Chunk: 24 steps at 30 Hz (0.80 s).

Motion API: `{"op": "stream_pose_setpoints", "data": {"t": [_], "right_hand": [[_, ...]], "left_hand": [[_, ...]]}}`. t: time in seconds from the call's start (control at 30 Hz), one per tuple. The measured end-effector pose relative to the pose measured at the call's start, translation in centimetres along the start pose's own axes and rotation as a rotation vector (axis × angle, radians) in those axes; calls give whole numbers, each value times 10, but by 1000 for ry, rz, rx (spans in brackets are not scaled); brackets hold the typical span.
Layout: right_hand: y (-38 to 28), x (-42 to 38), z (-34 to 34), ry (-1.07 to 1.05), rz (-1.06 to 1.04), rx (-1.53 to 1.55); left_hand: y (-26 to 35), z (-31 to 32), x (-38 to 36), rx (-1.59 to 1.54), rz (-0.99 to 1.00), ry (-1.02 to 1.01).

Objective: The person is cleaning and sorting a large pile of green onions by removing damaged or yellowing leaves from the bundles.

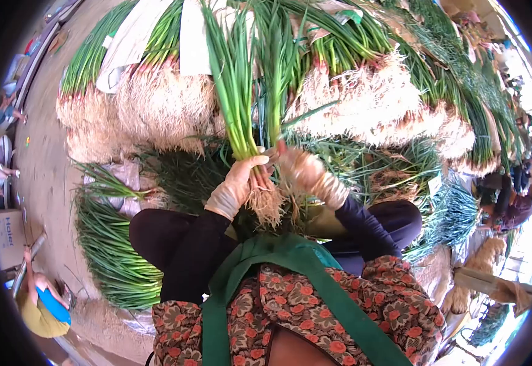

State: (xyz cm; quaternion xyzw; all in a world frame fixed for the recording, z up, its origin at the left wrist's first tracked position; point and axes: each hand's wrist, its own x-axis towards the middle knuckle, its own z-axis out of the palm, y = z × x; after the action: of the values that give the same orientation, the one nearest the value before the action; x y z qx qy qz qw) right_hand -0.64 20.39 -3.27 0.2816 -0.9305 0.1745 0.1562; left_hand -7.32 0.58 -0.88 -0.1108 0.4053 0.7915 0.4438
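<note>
My gloved left hand (pixel 237 186) is closed around a bunch of green onions (pixel 235 116), roots hanging below the fist and long leaves pointing away from me. Just to its right, my gloved right hand (pixel 305 169) is smeared by motion. A second, thinner cluster of green onions (pixel 275 100) runs down to its fingertips, which look closed on the lower stalks. A reddish stalk base shows there, and the exact grip is blurred. Both hands are close together above my crossed legs, over the hanging roots (pixel 265 204).
Big bundles of green onions with pale roots (pixel 165 104) (pixel 363 100) line the far side. Loose leaves (pixel 186 177) cover the ground before me. More green onions (pixel 116 250) lie at left, a cardboard box (pixel 8 238) beyond. Other people sit at both edges; a wooden beam (pixel 492 285) is at right.
</note>
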Motion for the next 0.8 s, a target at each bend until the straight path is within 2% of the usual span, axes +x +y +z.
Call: {"op": "stream_pose_setpoints", "data": {"t": [0.03,0.07,0.13,0.2,0.23,0.27,0.33,0.4,0.43,0.47,0.53,0.6,0.63,0.67,0.7,0.73,0.8], "right_hand": [[-21,-5,20,-122,38,-13],[-40,-11,24,-161,271,314],[-51,8,-12,-578,780,881],[-45,14,-22,-547,1006,1263],[-44,15,-28,-520,1122,1454],[-50,21,-32,-342,1212,1539],[-21,19,39,19,802,1837],[-36,54,3,150,1018,1386],[-33,69,3,195,1285,1712],[-19,64,42,366,1312,1557],[-30,62,45,593,1226,1970],[-46,74,25,810,1380,2004],[-34,62,44,855,1170,2268],[-24,58,51,872,1076,2314],[-17,58,51,887,981,2360],[-10,58,49,875,1024,2204],[-1,50,58,868,734,1826]], "left_hand": [[-2,-9,5,43,-22,-32],[-7,-13,7,57,-2,-29],[-16,-22,11,85,37,-20],[-16,-14,3,131,85,54],[-18,-17,4,163,45,74],[-19,-14,2,165,42,93],[-21,-7,-4,166,42,137],[-31,-12,-1,118,88,99],[-33,-15,-1,97,112,84],[-31,-13,-5,59,111,121],[-23,-5,-14,-31,108,194],[-21,-10,-14,23,78,149],[-19,-17,-12,76,44,98],[-18,-20,-10,132,9,45],[-18,-14,-11,156,79,-29],[-18,-16,-7,-1,47,-176],[-19,-20,3,-318,-15,-467]]}}
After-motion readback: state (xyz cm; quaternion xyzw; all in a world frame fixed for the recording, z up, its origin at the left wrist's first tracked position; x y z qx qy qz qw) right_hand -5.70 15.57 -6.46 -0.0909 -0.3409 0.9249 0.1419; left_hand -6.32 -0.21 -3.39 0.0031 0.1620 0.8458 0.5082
